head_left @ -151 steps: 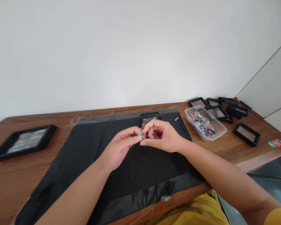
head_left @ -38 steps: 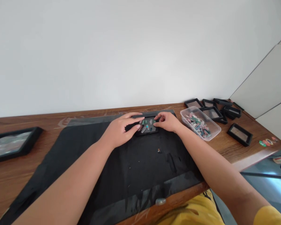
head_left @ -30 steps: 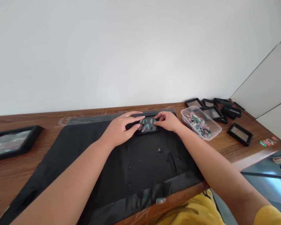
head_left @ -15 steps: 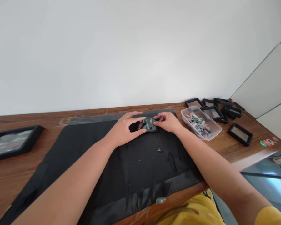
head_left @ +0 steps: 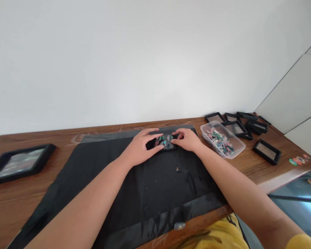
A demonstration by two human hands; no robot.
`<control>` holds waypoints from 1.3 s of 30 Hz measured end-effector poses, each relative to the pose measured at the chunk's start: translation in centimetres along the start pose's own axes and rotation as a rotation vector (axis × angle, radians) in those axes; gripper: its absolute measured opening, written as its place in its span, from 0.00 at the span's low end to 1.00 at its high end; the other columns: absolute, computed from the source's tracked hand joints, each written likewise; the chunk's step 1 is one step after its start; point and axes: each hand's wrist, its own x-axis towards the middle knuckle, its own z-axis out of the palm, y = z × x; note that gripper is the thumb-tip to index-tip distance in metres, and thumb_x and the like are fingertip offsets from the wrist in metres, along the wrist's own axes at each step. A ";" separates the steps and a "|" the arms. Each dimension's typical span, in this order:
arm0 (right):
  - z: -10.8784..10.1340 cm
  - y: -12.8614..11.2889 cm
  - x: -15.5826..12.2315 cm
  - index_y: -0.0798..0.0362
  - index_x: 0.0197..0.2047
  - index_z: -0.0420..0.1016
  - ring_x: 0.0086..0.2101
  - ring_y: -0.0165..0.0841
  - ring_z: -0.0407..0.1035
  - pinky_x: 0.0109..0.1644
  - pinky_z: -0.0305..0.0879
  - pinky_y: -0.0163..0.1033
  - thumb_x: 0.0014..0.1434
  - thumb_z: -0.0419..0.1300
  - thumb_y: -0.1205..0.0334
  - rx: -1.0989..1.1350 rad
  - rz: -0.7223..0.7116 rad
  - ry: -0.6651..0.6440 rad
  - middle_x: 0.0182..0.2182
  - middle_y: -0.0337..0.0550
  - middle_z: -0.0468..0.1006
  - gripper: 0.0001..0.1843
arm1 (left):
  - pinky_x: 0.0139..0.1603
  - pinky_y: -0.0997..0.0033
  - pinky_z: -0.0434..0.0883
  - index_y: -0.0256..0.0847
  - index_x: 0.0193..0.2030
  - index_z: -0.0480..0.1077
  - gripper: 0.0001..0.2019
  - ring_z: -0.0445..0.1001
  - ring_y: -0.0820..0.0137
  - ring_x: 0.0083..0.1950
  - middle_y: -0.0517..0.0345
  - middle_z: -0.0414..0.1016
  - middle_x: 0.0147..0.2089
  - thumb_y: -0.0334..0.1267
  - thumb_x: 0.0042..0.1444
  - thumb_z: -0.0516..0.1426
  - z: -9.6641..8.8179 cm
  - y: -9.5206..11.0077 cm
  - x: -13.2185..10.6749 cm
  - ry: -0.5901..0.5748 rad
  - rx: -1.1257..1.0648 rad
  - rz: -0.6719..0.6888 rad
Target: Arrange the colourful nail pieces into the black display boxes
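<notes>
A small black display case (head_left: 167, 142) holding several green and pink stones lies at the far side of a black cloth mat (head_left: 134, 180). My left hand (head_left: 142, 145) grips the case's left side, fingers curled round its edge. On the right side, my right hand (head_left: 186, 138) pinches the case's rim with curled fingers. A tiny dark piece (head_left: 177, 169) lies loose on the mat just in front of the case.
A clear plastic tub (head_left: 222, 140) of mixed coloured stones stands right of the mat. Several black cases (head_left: 248, 125) lie behind and beside it. A larger black framed case (head_left: 19, 162) sits at the far left. A pale stone (head_left: 179, 226) rests near the mat's front edge.
Five seconds ago both hands held a green stone in the air over the mat. Now they rest on the small case. Over the last second they barely moved.
</notes>
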 end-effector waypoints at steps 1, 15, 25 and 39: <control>0.0 0.0 0.0 0.54 0.53 0.84 0.28 0.28 0.67 0.36 0.60 0.35 0.58 0.72 0.63 -0.001 0.001 0.001 0.27 0.34 0.77 0.20 | 0.74 0.36 0.63 0.50 0.61 0.78 0.29 0.68 0.47 0.72 0.48 0.72 0.70 0.65 0.63 0.57 0.0 0.0 0.0 0.000 0.002 0.002; 0.0 -0.2 -0.1 0.51 0.53 0.85 0.30 0.30 0.70 0.38 0.61 0.37 0.60 0.70 0.61 -0.069 -0.019 0.014 0.29 0.36 0.79 0.17 | 0.75 0.33 0.60 0.62 0.66 0.74 0.32 0.55 0.42 0.80 0.58 0.58 0.80 0.68 0.58 0.60 -0.7 -2.8 -0.5 -0.083 -0.096 -0.066; -0.2 -1.1 -2.1 0.52 0.44 0.85 0.29 0.29 0.68 0.37 0.59 0.36 0.60 0.70 0.63 -0.097 -0.129 -0.019 0.25 0.34 0.75 0.08 | 0.75 0.36 0.61 0.60 0.62 0.78 0.32 0.60 0.45 0.78 0.56 0.67 0.76 0.70 0.55 0.61 -1.7 -3.6 -0.1 -0.130 -0.259 -0.112; 0.6 -1.8 -2.7 0.48 0.46 0.88 0.27 0.29 0.67 0.34 0.57 0.36 0.64 0.68 0.61 -0.151 -0.148 -0.070 0.25 0.34 0.76 0.09 | 0.77 0.34 0.56 0.58 0.60 0.80 0.32 0.60 0.47 0.79 0.55 0.70 0.74 0.70 0.53 0.63 -1.2 -3.4 0.0 -0.077 -0.317 -0.124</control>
